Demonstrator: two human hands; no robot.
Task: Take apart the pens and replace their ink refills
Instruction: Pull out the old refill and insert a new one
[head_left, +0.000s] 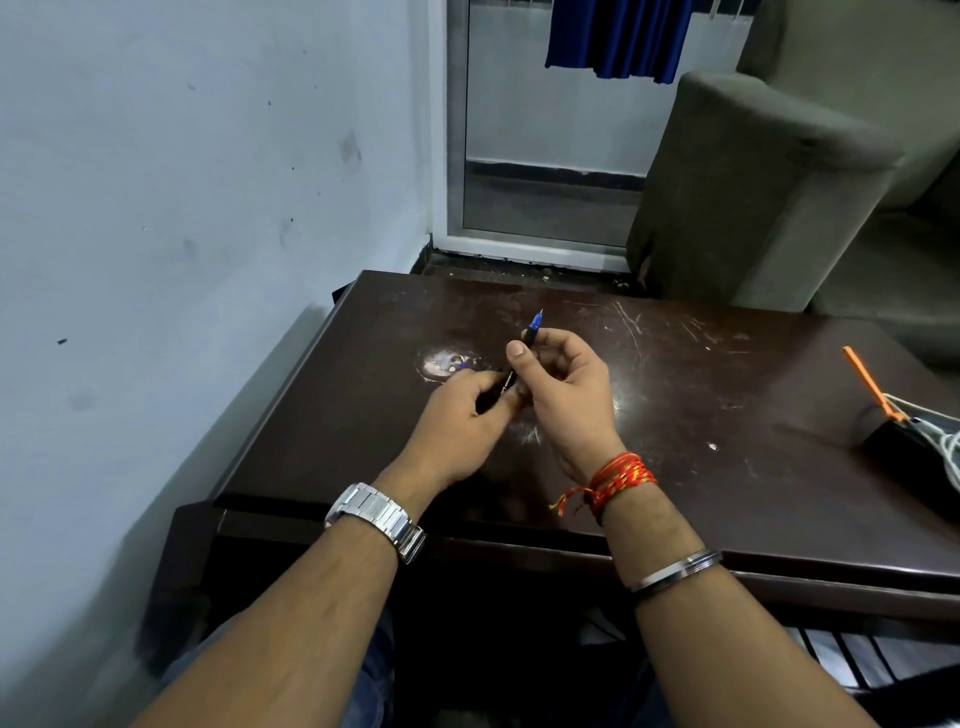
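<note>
A black pen with a blue grip and bare metal tip points up and away above the middle of the dark wooden table. My right hand pinches its upper barrel between thumb and fingers. My left hand is closed around the pen's lower end. A small blue piece shows at the left hand's fingertips; what it is cannot be told. The middle of the barrel is hidden by my fingers.
A black box with an orange tool and white cable sits at the table's right edge. A grey wall runs along the left. A grey sofa and a glass door stand behind the table.
</note>
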